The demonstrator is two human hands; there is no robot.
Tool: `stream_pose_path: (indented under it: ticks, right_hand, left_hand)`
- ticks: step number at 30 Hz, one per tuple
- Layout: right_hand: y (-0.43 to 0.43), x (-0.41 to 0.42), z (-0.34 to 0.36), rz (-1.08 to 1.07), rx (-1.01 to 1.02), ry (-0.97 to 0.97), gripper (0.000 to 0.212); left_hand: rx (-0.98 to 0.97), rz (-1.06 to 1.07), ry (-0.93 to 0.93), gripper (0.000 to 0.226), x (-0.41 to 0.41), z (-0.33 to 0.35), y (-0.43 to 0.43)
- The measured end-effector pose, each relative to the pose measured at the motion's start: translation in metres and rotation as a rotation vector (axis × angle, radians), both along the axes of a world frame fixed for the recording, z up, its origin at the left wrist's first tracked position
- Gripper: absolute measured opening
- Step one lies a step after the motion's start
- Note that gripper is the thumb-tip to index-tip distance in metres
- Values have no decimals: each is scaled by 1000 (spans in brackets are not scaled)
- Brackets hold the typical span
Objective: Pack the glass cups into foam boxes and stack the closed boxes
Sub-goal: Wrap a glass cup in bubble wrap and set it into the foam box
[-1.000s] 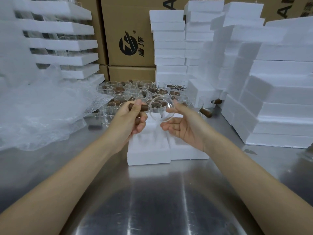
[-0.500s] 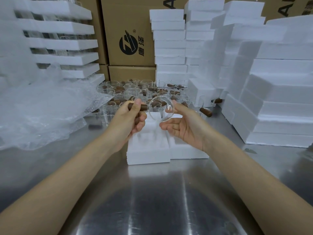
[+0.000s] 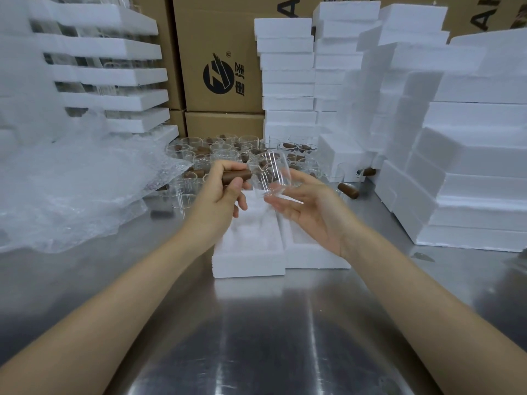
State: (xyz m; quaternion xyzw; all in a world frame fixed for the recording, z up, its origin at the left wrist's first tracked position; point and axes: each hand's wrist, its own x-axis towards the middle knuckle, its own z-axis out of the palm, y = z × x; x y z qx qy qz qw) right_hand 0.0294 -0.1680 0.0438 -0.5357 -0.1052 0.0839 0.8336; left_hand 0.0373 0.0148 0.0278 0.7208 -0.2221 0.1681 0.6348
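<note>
Left hand (image 3: 219, 192), right hand (image 3: 310, 215) hold one glass cup (image 3: 268, 175) over maybe two boxes (image 3: 248, 265).

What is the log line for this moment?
left hand: grips wooden handle | right hand: open, touches glass cup | foam box: open, below cup | packed: not yet

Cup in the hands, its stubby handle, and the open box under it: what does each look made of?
Cup: clear glass, smooth and glossy; the cups behind show through it and its rim catches light. Handle, gripped by the left hand: dark brown, matte, probably wood, though no grain shows. Box: white foam, dull and faintly grainy, likely expanded polystyrene.
</note>
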Motion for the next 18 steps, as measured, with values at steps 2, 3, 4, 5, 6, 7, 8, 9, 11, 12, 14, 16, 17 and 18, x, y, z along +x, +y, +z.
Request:
stream_pose_path:
  ticks: [2,3,4,5,6,7,8,9,11,12,14,16,17,18]
  right_hand:
    - [0,0,1,22,22,-4,35]
    - [0,0,1,11,17,-2,38]
    - [0,0,0,-17,-1,3,39]
    - [0,0,0,-48,-23,9,39]
    - [0,0,-1,-64,-43,11,37]
    - [1,-1,-1,-65,-59,10,36]
    - [2,-3,-1,-59,-71,6,35]
    - [2,-4,-1,-54,-82,1,34]
    - [2,-5,-1,-55,-91,-7,34]
    - [2,-5,-1,-57,-91,-8,34]
    - [3,-5,0,-51,-83,-12,34]
    - [3,-6,-1,-39,-72,-30,35]
    - [4,-6,-1,-36,-72,-48,35]
    - [5,-7,-1,-38,-77,-73,34]
  left_hand:
    - [18,9,-16,24,0,-1,0]
    - [22,11,-21,26,1,-1,0]
    - [28,12,-24,27,1,0,1]
    - [34,9,-24,27,2,0,2]
    - [36,5,-22,27,2,0,3]
    - [36,3,-23,27,3,0,4]
    - [36,3,-24,27,4,0,5]
    - [35,4,-25,27,4,-1,6]
    - [30,6,-23,28,5,-1,6]
    - [27,8,-22,28,4,-1,6]
    - [10,2,-27,29,3,-2,4]
    - [-26,-28,-24,36,0,-2,2]
    - [-39,-34,-23,42,-1,-1,1]
    - [-33,-22,-25,49,-3,-1,1]
